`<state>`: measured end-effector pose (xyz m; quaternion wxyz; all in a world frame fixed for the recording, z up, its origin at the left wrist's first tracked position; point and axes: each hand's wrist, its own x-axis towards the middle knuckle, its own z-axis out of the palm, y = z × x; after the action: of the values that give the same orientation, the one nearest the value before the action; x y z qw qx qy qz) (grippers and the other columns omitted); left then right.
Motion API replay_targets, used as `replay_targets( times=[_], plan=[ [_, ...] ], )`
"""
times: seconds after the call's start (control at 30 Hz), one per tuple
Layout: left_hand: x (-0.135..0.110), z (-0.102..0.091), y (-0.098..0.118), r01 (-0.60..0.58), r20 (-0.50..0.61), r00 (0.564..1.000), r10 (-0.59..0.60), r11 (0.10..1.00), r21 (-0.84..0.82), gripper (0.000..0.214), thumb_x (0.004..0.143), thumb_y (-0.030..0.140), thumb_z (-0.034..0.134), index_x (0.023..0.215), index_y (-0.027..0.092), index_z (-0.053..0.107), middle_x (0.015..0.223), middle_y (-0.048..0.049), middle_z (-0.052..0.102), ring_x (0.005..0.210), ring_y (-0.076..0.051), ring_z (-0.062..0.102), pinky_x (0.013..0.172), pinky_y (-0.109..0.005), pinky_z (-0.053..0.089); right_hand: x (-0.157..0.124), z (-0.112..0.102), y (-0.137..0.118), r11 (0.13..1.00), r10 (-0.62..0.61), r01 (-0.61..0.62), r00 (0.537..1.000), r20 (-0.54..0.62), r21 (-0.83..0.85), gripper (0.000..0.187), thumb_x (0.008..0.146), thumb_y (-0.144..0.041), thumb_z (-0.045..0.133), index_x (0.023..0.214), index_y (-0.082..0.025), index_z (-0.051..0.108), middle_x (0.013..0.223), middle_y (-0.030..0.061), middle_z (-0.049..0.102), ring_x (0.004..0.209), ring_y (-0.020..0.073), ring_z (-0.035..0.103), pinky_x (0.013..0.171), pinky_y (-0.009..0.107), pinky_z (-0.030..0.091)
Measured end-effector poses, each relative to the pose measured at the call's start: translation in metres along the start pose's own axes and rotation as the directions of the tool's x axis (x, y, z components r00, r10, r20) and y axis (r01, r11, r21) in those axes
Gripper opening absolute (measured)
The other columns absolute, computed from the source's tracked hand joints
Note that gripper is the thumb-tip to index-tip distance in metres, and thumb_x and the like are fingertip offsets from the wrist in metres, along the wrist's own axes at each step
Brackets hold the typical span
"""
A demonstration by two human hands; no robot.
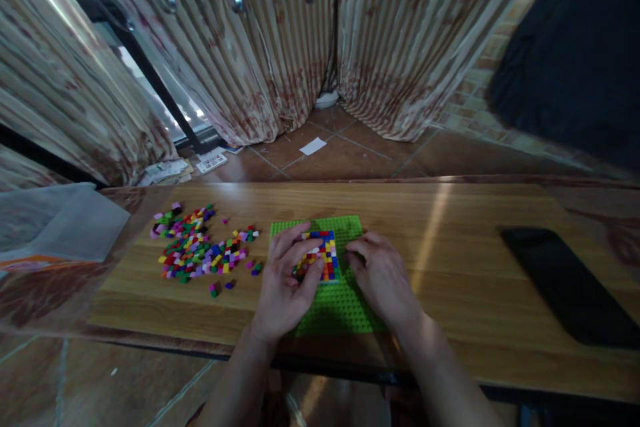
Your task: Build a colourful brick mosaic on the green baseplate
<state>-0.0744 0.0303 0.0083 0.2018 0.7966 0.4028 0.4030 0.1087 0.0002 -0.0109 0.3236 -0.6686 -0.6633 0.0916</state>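
Left hand point(285, 283) and right hand point(384, 273) curl over the tabletop point(465, 267), curtains point(275, 47) behind; the left covers some bricks point(329, 252). I can't tell what's held.

The visible body consists of two bare hands and two bare forearms, located in the lower centre of the frame. The left hand point(287, 287), left of centre, has slender fingers point(290, 235) with rounded tips and a broader thumb point(311, 280). The right hand point(384, 277), right of centre, has a smooth, rounded back. Both wrists point(263, 335) are bare and narrower than the hands. The left forearm point(235, 380) and right forearm point(445, 373) are smooth in outline, widen downward and are cut off by the lower frame edge. A pale patch of light point(428, 330) marks the right wrist. Fingernail detail is too small to resolve.
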Motion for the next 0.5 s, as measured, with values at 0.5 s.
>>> replay_targets(
  times=[0.5],
  plan=[
    [0.000,0.002,0.002,0.010,-0.021,1.000,-0.010,1.000,-0.004,0.019,0.091,0.024,0.061,0.109,0.026,0.068,0.133,-0.0062,0.060,0.121,-0.023,0.055,0.103,-0.046,0.047,-0.002,-0.005,-0.008,0.647,0.316,-0.261,0.947,0.060,0.716,0.023,0.084,-0.041,0.069,0.094,-0.022,0.076,0.078,0.0025,0.075,0.068,0.0166,0.069,0.062,0.029,0.056]
  ],
)
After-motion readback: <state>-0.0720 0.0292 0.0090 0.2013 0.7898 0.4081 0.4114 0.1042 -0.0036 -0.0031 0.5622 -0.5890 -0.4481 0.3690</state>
